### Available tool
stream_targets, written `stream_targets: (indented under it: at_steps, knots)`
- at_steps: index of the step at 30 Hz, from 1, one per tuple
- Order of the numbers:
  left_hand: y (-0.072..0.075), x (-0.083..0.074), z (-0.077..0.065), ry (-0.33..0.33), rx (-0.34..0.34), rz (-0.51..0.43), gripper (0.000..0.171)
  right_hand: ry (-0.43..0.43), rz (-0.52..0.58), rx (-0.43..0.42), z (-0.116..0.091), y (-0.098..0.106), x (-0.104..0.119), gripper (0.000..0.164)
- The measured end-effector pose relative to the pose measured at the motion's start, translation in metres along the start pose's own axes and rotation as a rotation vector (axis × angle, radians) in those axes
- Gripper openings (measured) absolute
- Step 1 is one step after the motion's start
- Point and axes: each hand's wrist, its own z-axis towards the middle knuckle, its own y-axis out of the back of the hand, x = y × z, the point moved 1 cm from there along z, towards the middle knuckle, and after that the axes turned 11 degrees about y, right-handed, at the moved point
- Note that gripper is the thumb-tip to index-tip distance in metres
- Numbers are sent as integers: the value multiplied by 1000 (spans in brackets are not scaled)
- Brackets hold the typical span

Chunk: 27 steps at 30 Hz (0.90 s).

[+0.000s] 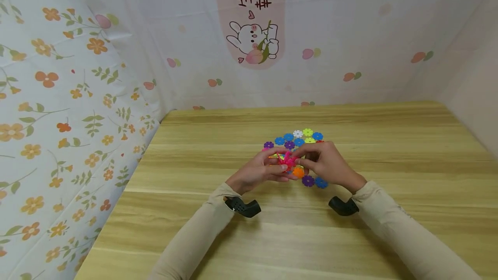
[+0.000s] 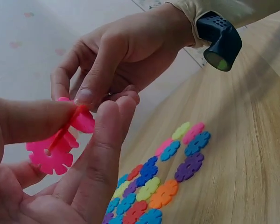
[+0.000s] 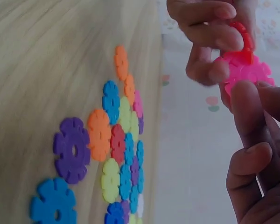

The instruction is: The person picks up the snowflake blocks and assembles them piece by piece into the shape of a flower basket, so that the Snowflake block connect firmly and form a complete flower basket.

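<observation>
Pink and red discs are being pinched by left grip and right grip, flower-shaped pieces lying below on the worktop!

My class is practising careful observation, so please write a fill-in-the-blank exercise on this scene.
The left hand and right hand grip discs coloured red and ____.
In the head view, the disc just left of the white disc is ____.
The animal drawn on the backdrop is a ____.

Missing words: pink; blue; rabbit.
</observation>
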Motion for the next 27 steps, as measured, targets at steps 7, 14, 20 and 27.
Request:
stream_targets:
  at_steps: [7, 14, 20, 27]
  knots:
    - [1, 1, 2, -33, 12, 32, 47, -93, 86, 10, -1, 1, 1, 9]
    - [-1, 1, 4, -58, 39, 51, 46, -99, 77, 19, 1, 3, 4, 10]
    - [-1, -1, 4, -63, 68, 36, 47, -98, 65, 6, 1, 2, 4, 8]
    - [0, -3, 0, -74, 65, 57, 57, -91, 48, -27, 2, -1, 5, 8]
